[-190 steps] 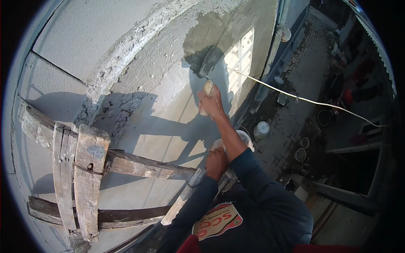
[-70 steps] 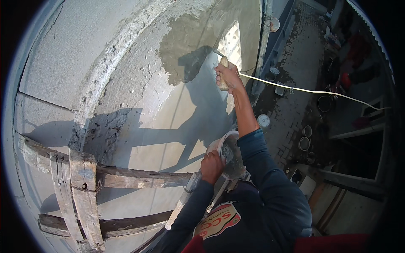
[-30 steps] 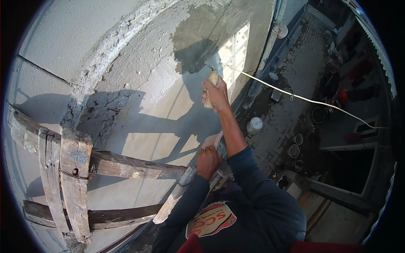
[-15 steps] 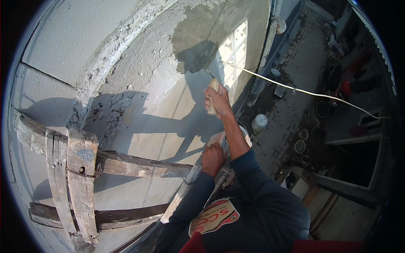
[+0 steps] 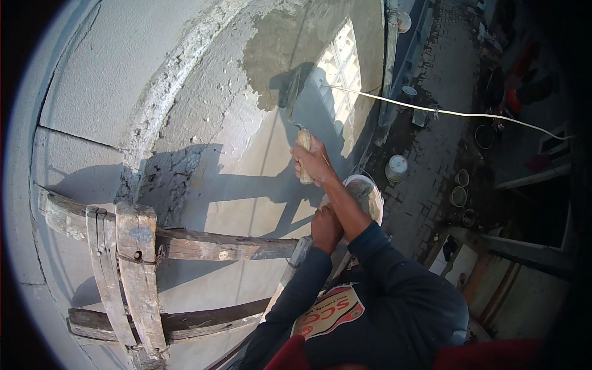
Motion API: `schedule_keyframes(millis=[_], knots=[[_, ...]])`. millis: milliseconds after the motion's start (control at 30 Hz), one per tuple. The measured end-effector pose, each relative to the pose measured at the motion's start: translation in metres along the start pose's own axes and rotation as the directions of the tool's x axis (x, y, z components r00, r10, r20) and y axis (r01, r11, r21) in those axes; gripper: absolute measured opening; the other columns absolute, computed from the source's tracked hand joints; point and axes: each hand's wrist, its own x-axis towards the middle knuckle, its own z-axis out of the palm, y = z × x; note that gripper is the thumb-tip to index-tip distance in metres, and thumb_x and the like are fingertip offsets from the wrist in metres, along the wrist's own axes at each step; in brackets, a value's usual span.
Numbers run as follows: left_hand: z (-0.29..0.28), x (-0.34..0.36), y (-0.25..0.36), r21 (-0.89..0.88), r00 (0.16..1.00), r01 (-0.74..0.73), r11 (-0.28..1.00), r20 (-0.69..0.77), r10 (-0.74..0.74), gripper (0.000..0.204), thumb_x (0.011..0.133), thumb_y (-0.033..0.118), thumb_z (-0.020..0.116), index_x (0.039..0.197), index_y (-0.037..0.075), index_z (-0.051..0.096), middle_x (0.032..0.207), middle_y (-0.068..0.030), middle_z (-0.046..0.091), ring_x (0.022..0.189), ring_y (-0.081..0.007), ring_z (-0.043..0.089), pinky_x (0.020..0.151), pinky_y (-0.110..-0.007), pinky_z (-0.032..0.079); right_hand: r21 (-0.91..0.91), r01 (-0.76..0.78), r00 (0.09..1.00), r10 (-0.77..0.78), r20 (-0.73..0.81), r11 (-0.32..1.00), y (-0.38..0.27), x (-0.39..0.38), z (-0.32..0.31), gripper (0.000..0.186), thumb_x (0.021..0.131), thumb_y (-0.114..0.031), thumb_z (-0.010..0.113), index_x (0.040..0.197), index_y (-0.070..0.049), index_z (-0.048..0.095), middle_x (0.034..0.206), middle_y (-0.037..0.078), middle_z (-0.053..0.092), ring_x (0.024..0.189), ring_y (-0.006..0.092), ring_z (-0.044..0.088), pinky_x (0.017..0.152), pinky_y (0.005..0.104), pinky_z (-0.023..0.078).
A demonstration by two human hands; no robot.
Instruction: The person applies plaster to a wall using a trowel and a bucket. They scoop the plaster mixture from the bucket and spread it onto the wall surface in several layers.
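Note:
My right hand (image 5: pixel 313 161) is closed round the wooden handle (image 5: pixel 303 148) of a trowel. Its metal neck points up the wall, while the blade is hard to make out in the shadow. Around and above it lies a dark, wet patch of plaster (image 5: pixel 262 58) on the grey wall (image 5: pixel 246 179). Lower down, close to the right forearm, my left hand (image 5: pixel 326 229) is a fist, and what its fingers grip is hidden. Just beyond it stands a white bucket (image 5: pixel 378 203) with grey material inside, partly covered by my right arm.
Weathered timber scaffolding (image 5: pixel 139 237) crosses the wall at left. A vent block (image 5: pixel 340 68) is set in the wall. From beside it a pale cable (image 5: pixel 444 112) stretches right. Far below, a lidded pail (image 5: pixel 396 168) and several round containers stand on the paved ground (image 5: pixel 425 166).
My right hand has moved a little down the wall with the trowel, farther from the wet patch. The view has shifted, and more of the white bucket shows beside my arm.

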Motion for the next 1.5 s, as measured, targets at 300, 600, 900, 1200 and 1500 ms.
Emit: schedule_keyframes(millis=[300, 600, 900, 1200, 1500], knots=[[0.041, -0.017, -0.038, -0.479, 0.992, -0.034, 0.877, -0.124, -0.030, 0.028, 0.085, 0.024, 0.065, 0.099, 0.000, 0.066, 0.090, -0.0205, 0.068, 0.079, -0.0390, 0.066, 0.070, -0.043, 0.055, 0.034, -0.081, 0.992, 0.084, -0.091, 0.996, 0.011, -0.002, 0.056, 0.021, 0.088, -0.007, 0.061, 0.101, -0.005, 0.045, 0.072, 0.004, 0.049, 0.049, 0.0128, 0.051, 0.039, 0.0330, 0.046], [0.013, 0.004, -0.006, 0.082, 0.996, 0.031, 0.996, 0.086, -0.038, 0.036, 0.083, 0.032, 0.070, 0.095, 0.000, 0.059, 0.089, -0.0200, 0.067, 0.085, -0.0362, 0.068, 0.067, -0.043, 0.055, 0.196, -0.045, 0.998, 0.051, -0.027, 0.980, -0.007, 0.008, -0.015, 0.021, 0.086, -0.007, 0.063, 0.100, -0.008, 0.047, 0.071, 0.004, 0.049, 0.050, 0.0116, 0.050, 0.040, 0.0292, 0.044], [0.002, 0.004, 0.006, 0.099, 1.000, 0.013, 0.995, 0.025, -0.016, 0.038, 0.081, 0.034, 0.072, 0.089, 0.000, 0.056, 0.086, -0.0180, 0.067, 0.080, -0.0349, 0.069, 0.063, -0.042, 0.058, 0.098, 0.015, 0.986, 0.002, -0.166, 0.995, -0.069, 0.140, -0.099, 0.013, 0.085, -0.008, 0.063, 0.087, -0.005, 0.051, 0.070, 0.004, 0.052, 0.053, 0.0129, 0.052, 0.043, 0.0304, 0.046], [-0.004, 0.005, 0.003, 0.067, 0.998, 0.056, 0.996, 0.034, -0.058, 0.038, 0.080, 0.034, 0.073, 0.089, 0.000, 0.057, 0.083, -0.0190, 0.066, 0.077, -0.0362, 0.068, 0.065, -0.043, 0.056, -0.181, 0.092, 0.988, -0.112, -0.102, 0.979, -0.106, 0.107, -0.025, 0.013, 0.084, -0.010, 0.063, 0.089, -0.003, 0.054, 0.069, 0.004, 0.052, 0.051, 0.0129, 0.053, 0.042, 0.0310, 0.047], [0.000, 0.007, 0.012, 0.073, 0.998, 0.034, 0.997, 0.057, -0.038, 0.040, 0.079, 0.035, 0.074, 0.089, 0.000, 0.056, 0.083, -0.0193, 0.066, 0.077, -0.0358, 0.067, 0.066, -0.042, 0.057, -0.042, -0.074, 0.981, 0.065, -0.185, 0.996, -0.087, 0.145, -0.082, 0.012, 0.083, -0.011, 0.064, 0.083, -0.005, 0.053, 0.069, 0.004, 0.052, 0.052, 0.0125, 0.053, 0.043, 0.0295, 0.048]])
